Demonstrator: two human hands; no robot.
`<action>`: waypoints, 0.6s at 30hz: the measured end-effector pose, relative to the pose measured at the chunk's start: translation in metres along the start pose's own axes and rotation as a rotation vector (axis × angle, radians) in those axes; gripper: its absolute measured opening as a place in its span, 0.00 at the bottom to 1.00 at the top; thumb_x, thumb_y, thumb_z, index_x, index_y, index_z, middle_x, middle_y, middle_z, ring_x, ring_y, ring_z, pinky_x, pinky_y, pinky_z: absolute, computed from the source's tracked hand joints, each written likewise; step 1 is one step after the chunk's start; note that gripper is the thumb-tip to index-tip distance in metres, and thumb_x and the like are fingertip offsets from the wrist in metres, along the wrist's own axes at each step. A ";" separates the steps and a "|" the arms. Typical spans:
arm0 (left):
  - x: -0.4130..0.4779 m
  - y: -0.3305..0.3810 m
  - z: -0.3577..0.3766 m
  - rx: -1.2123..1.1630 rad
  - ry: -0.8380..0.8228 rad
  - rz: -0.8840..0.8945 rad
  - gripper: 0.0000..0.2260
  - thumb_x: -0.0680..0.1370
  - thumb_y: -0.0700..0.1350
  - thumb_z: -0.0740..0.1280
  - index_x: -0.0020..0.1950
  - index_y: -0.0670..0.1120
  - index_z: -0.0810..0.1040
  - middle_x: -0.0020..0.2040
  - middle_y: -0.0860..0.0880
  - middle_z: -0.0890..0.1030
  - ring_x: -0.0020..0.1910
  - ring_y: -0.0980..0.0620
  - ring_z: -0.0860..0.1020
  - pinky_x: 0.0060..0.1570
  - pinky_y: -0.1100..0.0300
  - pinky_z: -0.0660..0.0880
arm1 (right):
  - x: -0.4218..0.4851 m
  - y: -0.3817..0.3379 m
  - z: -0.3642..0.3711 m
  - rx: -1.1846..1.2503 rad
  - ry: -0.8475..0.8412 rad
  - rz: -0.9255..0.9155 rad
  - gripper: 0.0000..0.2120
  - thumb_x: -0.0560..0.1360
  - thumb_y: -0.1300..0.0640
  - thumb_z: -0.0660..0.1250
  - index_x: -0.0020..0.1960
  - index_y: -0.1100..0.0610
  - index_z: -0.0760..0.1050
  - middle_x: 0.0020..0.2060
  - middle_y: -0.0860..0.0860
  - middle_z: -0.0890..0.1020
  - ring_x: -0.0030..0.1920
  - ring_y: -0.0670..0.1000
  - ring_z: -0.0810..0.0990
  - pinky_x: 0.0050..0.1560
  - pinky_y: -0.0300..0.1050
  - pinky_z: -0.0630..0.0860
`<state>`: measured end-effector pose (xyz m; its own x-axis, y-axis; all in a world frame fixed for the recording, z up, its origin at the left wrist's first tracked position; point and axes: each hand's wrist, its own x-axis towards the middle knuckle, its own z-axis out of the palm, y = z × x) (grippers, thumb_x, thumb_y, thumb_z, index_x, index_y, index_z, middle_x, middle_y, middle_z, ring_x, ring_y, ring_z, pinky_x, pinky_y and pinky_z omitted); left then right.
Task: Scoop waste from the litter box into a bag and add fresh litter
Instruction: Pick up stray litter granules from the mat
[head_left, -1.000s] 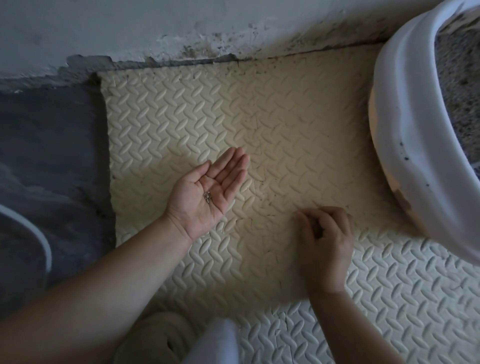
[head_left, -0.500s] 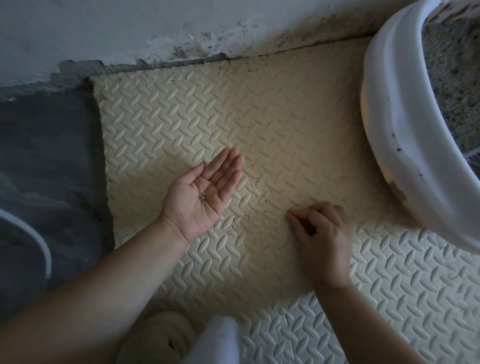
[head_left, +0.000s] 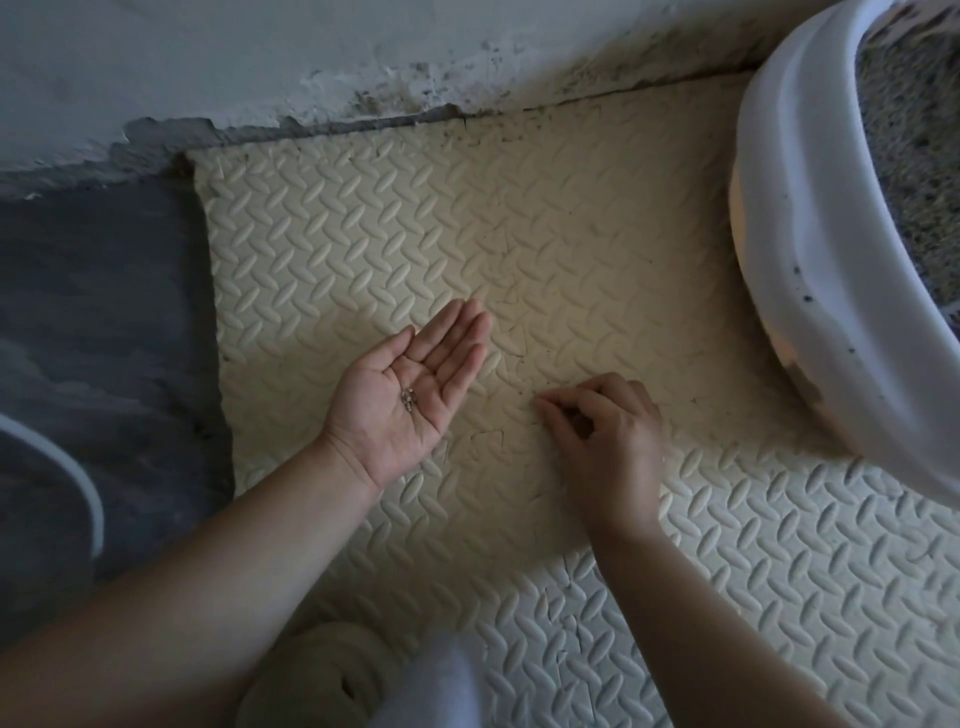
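- Two hands are above the cream mat (head_left: 519, 234), left of the litter box (head_left: 810, 260), which has grey litter (head_left: 904, 156) inside.
- Left hand (head_left: 382, 421) lies palm up with straight fingers; a few grains (head_left: 409, 401) rest on the palm.
- Right hand (head_left: 608, 436) has curled fingers, with the tips pinched together on the mat; if they hold a grain, I cannot tell.

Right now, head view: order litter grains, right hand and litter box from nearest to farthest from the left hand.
1. litter grains: in the open palm of the left hand.
2. right hand: just to its right.
3. litter box: far right.
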<state>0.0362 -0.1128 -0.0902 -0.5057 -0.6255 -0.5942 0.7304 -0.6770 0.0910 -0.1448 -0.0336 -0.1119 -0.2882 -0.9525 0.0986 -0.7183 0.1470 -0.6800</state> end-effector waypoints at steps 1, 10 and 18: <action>0.000 0.000 0.000 -0.005 0.002 0.000 0.18 0.77 0.42 0.57 0.60 0.34 0.78 0.61 0.40 0.79 0.62 0.43 0.77 0.62 0.51 0.73 | 0.000 0.000 0.002 0.000 0.009 0.003 0.03 0.71 0.54 0.74 0.43 0.53 0.84 0.37 0.45 0.77 0.41 0.47 0.74 0.44 0.53 0.75; 0.000 0.001 0.001 -0.007 0.021 0.005 0.18 0.79 0.43 0.56 0.58 0.35 0.79 0.61 0.41 0.79 0.61 0.44 0.78 0.60 0.52 0.74 | 0.000 0.004 0.003 -0.077 -0.023 -0.097 0.04 0.72 0.54 0.73 0.43 0.54 0.83 0.38 0.47 0.78 0.40 0.50 0.76 0.43 0.52 0.74; 0.001 0.000 0.007 -0.011 0.028 0.000 0.20 0.78 0.45 0.54 0.56 0.35 0.81 0.59 0.42 0.80 0.59 0.45 0.79 0.58 0.53 0.76 | 0.002 0.003 0.009 -0.324 -0.064 -0.187 0.10 0.76 0.51 0.63 0.43 0.57 0.78 0.40 0.52 0.77 0.41 0.54 0.76 0.44 0.49 0.72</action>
<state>0.0321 -0.1160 -0.0854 -0.4932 -0.6141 -0.6162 0.7353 -0.6728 0.0820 -0.1419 -0.0377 -0.1203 -0.1000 -0.9841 0.1466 -0.9206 0.0356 -0.3888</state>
